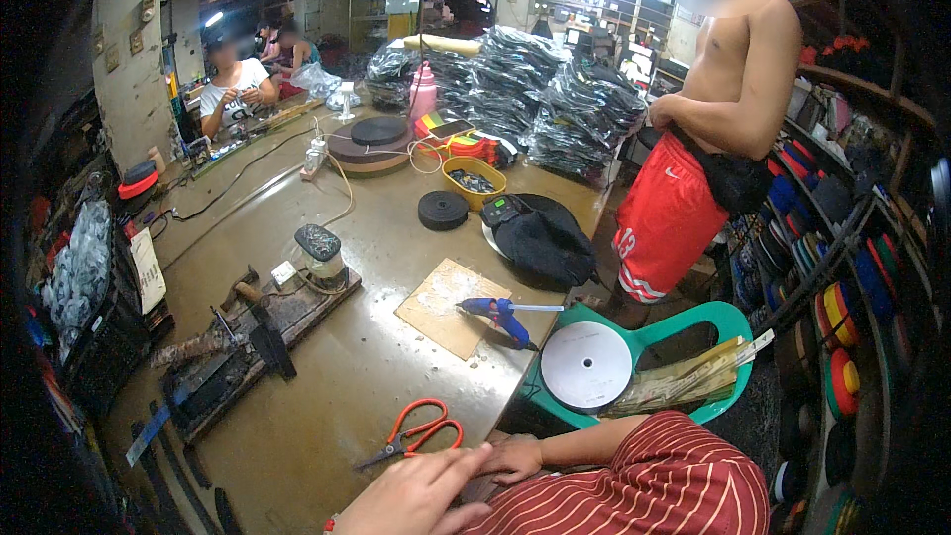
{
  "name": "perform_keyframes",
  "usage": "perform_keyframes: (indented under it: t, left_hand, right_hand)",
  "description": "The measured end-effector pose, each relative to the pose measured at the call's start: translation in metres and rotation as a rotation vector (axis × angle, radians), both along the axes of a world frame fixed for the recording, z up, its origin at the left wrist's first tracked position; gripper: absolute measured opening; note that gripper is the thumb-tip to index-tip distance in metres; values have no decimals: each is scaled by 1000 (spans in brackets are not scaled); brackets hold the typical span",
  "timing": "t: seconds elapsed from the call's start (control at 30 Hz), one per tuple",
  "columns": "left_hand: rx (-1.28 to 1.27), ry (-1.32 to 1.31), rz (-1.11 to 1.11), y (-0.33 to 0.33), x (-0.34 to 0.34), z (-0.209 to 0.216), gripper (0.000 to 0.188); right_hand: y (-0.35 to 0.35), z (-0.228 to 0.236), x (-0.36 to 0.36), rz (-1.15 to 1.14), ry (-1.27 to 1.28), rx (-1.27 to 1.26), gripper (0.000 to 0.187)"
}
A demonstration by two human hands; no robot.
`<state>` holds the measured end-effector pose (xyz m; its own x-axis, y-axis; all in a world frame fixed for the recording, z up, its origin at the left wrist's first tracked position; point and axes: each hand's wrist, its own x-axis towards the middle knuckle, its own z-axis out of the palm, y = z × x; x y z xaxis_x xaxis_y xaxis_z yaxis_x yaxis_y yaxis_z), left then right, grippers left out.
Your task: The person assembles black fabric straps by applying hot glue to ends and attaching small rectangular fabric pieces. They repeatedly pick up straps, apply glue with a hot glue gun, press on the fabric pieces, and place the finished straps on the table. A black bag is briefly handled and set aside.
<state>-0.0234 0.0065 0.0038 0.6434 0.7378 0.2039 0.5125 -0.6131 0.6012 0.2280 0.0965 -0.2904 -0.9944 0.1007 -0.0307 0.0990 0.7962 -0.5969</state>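
My left hand (pixel 416 493), with a red bracelet at its wrist, is held up at the near edge of the table. Its fingers are stretched out, the thumb is apart, and nothing is in it. Just beyond it rests my right hand (pixel 515 459), low by the table edge, fingers laid out and partly hidden behind the left hand. Orange-handled scissors (pixel 424 428) lie on the table close to my left fingertips, blades pointing left. Farther off, a blue glue gun (pixel 500 315) with a white glue stick lies on a glue-smeared board (pixel 446 302).
A green plastic chair (pixel 649 339) at the table's right side holds a white reel (pixel 586 365). A black cap (pixel 545 238), a yellow tub (pixel 474 178) and webbing rolls (pixel 443 209) stand farther back. A wooden block with tools (pixel 260 347) lies left. A person in red shorts (pixel 666 213) stands beyond.
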Motion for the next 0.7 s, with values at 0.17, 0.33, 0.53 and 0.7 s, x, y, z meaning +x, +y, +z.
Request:
perform_keyframes:
  t: [0.17,0.33,0.53,0.7]
  left_hand:
    - [25,50,83,3,4,-9,58]
    - [44,138,125,8,6,-11,59]
    - [-80,123,197,44,-3,-52,53]
    - [-32,-3,538,109,-10,-118,32]
  right_hand:
    - [-1,8,-1,-32,-35,-12,46]
    - [0,5,1,-6,0,-50,47]
    - [2,-13,4,-20,-125,47,46]
    - [0,-17,12,-35,-46,-31,46]
